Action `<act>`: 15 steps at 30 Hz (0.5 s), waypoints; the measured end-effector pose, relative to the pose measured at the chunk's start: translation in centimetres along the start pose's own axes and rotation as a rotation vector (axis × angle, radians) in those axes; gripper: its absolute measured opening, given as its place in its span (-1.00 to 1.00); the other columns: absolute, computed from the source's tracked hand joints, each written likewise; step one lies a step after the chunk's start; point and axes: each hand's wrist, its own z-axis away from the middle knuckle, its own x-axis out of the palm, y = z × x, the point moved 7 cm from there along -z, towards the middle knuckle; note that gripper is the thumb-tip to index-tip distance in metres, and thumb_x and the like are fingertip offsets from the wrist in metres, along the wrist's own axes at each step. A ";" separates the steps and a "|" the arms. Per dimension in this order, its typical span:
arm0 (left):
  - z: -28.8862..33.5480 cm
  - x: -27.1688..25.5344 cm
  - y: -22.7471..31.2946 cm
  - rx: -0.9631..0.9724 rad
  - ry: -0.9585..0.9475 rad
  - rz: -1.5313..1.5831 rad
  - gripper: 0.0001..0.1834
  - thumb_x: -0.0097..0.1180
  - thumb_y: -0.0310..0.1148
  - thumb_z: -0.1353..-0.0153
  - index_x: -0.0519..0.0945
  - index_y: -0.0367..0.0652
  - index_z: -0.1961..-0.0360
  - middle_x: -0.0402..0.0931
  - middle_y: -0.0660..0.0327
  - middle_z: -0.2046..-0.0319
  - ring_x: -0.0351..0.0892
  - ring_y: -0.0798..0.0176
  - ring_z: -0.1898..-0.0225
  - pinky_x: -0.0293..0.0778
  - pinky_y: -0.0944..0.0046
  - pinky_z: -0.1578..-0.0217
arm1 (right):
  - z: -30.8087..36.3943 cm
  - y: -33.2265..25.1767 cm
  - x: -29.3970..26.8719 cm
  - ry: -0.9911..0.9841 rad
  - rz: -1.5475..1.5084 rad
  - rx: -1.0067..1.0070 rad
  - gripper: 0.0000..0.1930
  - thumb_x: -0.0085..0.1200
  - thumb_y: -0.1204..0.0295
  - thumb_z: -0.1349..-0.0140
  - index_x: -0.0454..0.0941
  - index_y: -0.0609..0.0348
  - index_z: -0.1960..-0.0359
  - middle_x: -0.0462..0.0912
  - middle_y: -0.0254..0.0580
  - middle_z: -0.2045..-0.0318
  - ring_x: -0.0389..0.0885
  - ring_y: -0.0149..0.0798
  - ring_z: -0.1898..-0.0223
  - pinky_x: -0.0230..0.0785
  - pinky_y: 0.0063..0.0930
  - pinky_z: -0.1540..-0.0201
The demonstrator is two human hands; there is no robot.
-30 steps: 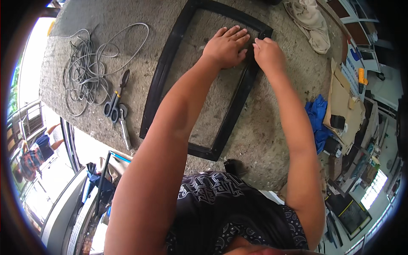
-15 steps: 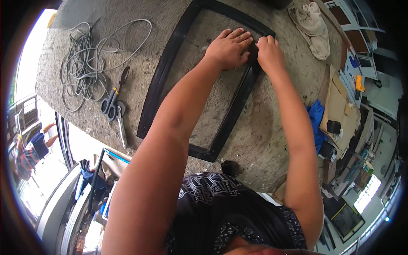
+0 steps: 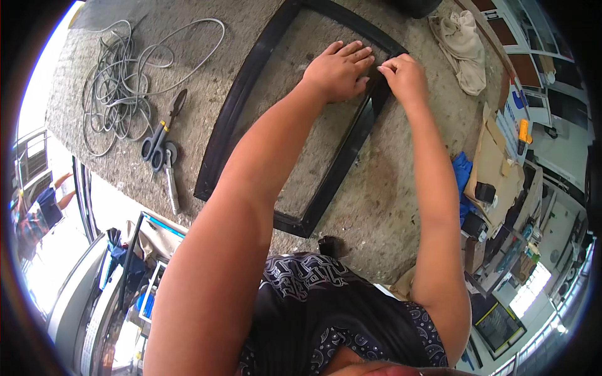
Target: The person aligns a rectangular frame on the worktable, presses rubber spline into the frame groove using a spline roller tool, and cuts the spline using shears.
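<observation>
A black rectangular frame [image 3: 339, 173] lies tilted on the rough worktop [image 3: 382, 182], with a see-through panel, perhaps mesh, inside it. My left hand [image 3: 337, 72] rests flat on the panel near the frame's far right corner, fingers spread and holding nothing. Just right of it, my right hand [image 3: 406, 76] is closed at the frame's right rail, thumb and forefinger drawn together; whatever is pinched there is too small or hidden to name. Left of the frame lie scissors [image 3: 162, 135] with dark grips and a grey-handled tool with a round head [image 3: 170, 178].
A tangle of thin grey cord [image 3: 116, 94] covers the far left of the worktop. Beige cloth [image 3: 463, 53] lies at the far right. A small black object [image 3: 329, 245] sits near my shirt. Cardboard [image 3: 498, 153] and a blue bag [image 3: 463, 172] are stacked along the right.
My right hand has turned and shifted slightly right, its thumb now showing along the rail. My left hand stays flat on the panel. The whole view has shifted a little.
</observation>
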 end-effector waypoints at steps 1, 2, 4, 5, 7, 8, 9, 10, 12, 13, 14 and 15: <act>0.1 0.0 -0.1 -0.002 -0.004 -0.002 -0.42 -0.03 -0.06 -0.37 0.42 -0.01 -0.37 0.27 0.29 -0.44 0.09 0.20 -0.51 0.00 0.03 -0.49 | 0.1 -0.6 0.2 -0.002 -0.005 -0.001 -0.77 0.22 0.24 -0.27 0.63 0.11 0.18 0.59 -0.10 0.13 0.62 -0.02 0.13 0.52 -0.10 0.15; 0.0 -0.1 -0.1 0.000 0.007 -0.012 -0.42 -0.03 -0.06 -0.37 0.42 -0.01 -0.36 0.27 0.28 -0.44 0.09 0.20 -0.51 0.00 0.03 -0.49 | 0.3 -1.4 0.0 0.047 0.115 -0.025 -0.78 0.16 0.25 -0.32 0.60 0.13 0.18 0.59 -0.09 0.13 0.62 0.00 0.12 0.53 -0.08 0.14; 0.1 -0.2 -0.2 0.001 0.017 -0.022 -0.42 -0.03 -0.07 -0.36 0.43 -0.02 -0.36 0.28 0.28 -0.44 0.10 0.20 -0.51 0.01 0.03 -0.49 | 0.5 -2.2 0.0 0.096 0.234 -0.051 -0.78 0.10 0.25 -0.37 0.57 0.16 0.19 0.59 -0.07 0.13 0.62 0.03 0.10 0.54 -0.07 0.13; 0.0 -0.2 -0.1 -0.004 0.015 -0.016 -0.42 -0.02 -0.07 -0.36 0.44 -0.02 -0.35 0.28 0.28 -0.43 0.10 0.20 -0.51 0.01 0.03 -0.49 | 0.6 -2.4 0.3 0.081 0.296 -0.070 -0.77 0.03 0.25 -0.41 0.53 0.18 0.18 0.58 -0.03 0.13 0.61 0.07 0.09 0.54 -0.04 0.10; -0.2 -0.2 -0.1 -0.011 0.016 -0.009 -0.42 -0.02 -0.07 -0.36 0.44 -0.02 -0.35 0.29 0.28 -0.43 0.10 0.19 -0.50 0.01 0.03 -0.48 | 0.3 -2.1 0.6 0.065 0.360 -0.092 -0.76 -0.03 0.26 -0.44 0.49 0.21 0.18 0.58 0.00 0.12 0.60 0.12 0.07 0.53 -0.01 0.08; -0.2 -0.3 0.0 -0.004 0.022 0.001 -0.43 -0.02 -0.07 -0.35 0.45 -0.03 -0.34 0.29 0.27 -0.43 0.11 0.19 -0.50 0.02 0.03 -0.48 | -0.1 -1.6 0.8 0.024 0.327 -0.088 -0.75 -0.03 0.25 -0.45 0.47 0.22 0.17 0.58 0.03 0.12 0.60 0.15 0.06 0.52 0.00 0.06; -0.2 -0.3 0.0 0.003 0.030 0.011 -0.43 -0.01 -0.07 -0.35 0.45 -0.03 -0.34 0.30 0.27 -0.43 0.11 0.19 -0.50 0.02 0.03 -0.48 | -0.4 -1.2 1.1 -0.017 0.294 -0.085 -0.74 -0.03 0.25 -0.45 0.45 0.23 0.16 0.57 0.06 0.11 0.59 0.18 0.05 0.51 0.02 0.04; -0.1 -0.3 0.0 0.001 0.031 0.013 -0.43 -0.01 -0.07 -0.35 0.45 -0.03 -0.34 0.30 0.27 -0.43 0.11 0.19 -0.50 0.02 0.03 -0.48 | -0.5 -0.9 1.3 -0.019 0.295 -0.086 -0.74 -0.03 0.25 -0.45 0.45 0.23 0.16 0.57 0.06 0.11 0.59 0.18 0.05 0.51 0.02 0.04; -0.1 -0.2 -0.2 -0.007 0.015 -0.001 -0.43 -0.01 -0.06 -0.35 0.45 -0.02 -0.34 0.30 0.28 -0.43 0.11 0.19 -0.50 0.02 0.02 -0.48 | -0.8 -0.9 1.6 -0.067 0.279 -0.129 -0.76 -0.06 0.27 -0.46 0.45 0.23 0.18 0.57 0.08 0.11 0.58 0.20 0.04 0.49 0.06 0.03; 0.0 -0.1 -0.2 -0.008 0.017 0.001 -0.43 -0.01 -0.06 -0.35 0.45 -0.02 -0.34 0.30 0.28 -0.43 0.11 0.19 -0.50 0.02 0.02 -0.48 | -0.7 -0.7 1.5 -0.068 0.282 -0.130 -0.76 -0.06 0.27 -0.46 0.45 0.23 0.18 0.57 0.08 0.11 0.58 0.20 0.04 0.49 0.06 0.03; 0.2 -0.1 -0.2 -0.007 0.020 0.000 -0.42 -0.01 -0.06 -0.35 0.45 -0.01 -0.35 0.29 0.28 -0.43 0.11 0.19 -0.50 0.02 0.02 -0.48 | -0.6 -0.8 1.6 -0.084 0.258 -0.134 -0.76 -0.01 0.26 -0.44 0.45 0.23 0.18 0.57 0.09 0.11 0.59 0.19 0.05 0.49 0.04 0.03; 0.3 -0.2 -0.3 -0.006 0.021 -0.001 -0.42 -0.01 -0.06 -0.36 0.44 0.00 -0.36 0.29 0.28 -0.43 0.11 0.19 -0.50 0.01 0.02 -0.48 | -0.6 -0.8 1.6 -0.100 0.233 -0.139 -0.75 0.04 0.26 -0.42 0.45 0.22 0.18 0.57 0.09 0.11 0.59 0.18 0.06 0.49 0.01 0.04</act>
